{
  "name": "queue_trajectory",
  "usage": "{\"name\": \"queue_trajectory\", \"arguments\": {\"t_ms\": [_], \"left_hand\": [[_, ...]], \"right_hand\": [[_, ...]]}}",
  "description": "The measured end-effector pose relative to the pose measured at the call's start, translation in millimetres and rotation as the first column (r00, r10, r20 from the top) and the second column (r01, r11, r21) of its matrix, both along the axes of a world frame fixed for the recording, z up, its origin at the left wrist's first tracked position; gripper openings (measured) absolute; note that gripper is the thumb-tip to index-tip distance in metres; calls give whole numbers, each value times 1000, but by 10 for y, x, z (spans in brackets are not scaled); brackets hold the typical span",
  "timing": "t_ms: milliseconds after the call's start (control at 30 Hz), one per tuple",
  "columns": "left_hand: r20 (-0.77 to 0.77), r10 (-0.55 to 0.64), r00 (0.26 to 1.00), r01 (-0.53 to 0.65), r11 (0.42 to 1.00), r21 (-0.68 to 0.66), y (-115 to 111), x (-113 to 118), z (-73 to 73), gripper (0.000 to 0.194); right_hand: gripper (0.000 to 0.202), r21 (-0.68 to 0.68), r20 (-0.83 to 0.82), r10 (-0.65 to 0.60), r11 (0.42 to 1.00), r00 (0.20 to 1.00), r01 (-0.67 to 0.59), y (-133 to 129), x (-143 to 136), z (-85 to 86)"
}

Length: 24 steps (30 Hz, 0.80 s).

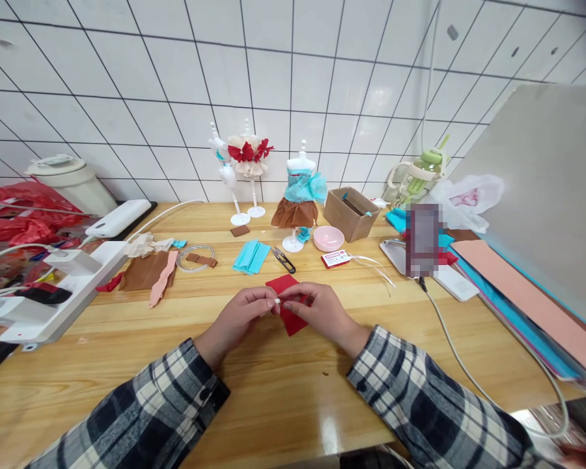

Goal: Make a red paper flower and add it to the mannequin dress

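Observation:
My left hand [248, 309] is closed in a pinch on a small white piece [277, 301], whose kind is too small to tell. Close beside it, my right hand [317, 309] is also pinched, its fingertips meeting the left ones; what lies between them is hidden. A red crepe paper piece [293, 324] lies on the table under and between both hands, partly covered by the right fingers. Just beyond are black thread snips [284, 260], folded blue crepe paper [251, 257] and a small red-and-white box [335, 259] with white strips by it.
A mini dress form [294, 212] in blue and brown stands behind, with two more [247, 163] to its left. Near it are a pink bowl [329, 238] and cardboard box [351, 218]. A power strip [73, 293] lies left; a phone [423, 241] and cable [449, 339] are right.

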<state>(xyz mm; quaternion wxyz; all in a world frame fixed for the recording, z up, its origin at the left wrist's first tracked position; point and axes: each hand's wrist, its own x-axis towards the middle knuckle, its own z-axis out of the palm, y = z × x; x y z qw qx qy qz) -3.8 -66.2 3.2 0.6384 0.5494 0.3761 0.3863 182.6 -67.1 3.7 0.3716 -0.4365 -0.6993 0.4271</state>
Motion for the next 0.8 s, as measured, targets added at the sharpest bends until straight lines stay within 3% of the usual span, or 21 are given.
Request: {"name": "queue_trajectory", "arguments": {"t_ms": [100,233,433,533,800], "left_hand": [[-10,-9,1000,9,1000,-16,6,-11,-5,20],[-19,-29,999,28,998,-58,16,-24,-47,23],[34,-67,997,72,982,-175,19,-19,-63,18],[99,-21,995,46,965,-256,25,-12,-21,14],[289,144,946,-48,948,-315,71,-3,-30,9]], "right_hand": [[14,-19,23,-19,1000,1000,19,1,0,7],[12,59,47,-14,998,999,11,-2,17,9],[5,192,246,64,975,967,-113,15,91,33],[5,229,295,64,964,953,-135,37,139,57],[2,146,257,65,984,964,-105,62,148,53]]}}
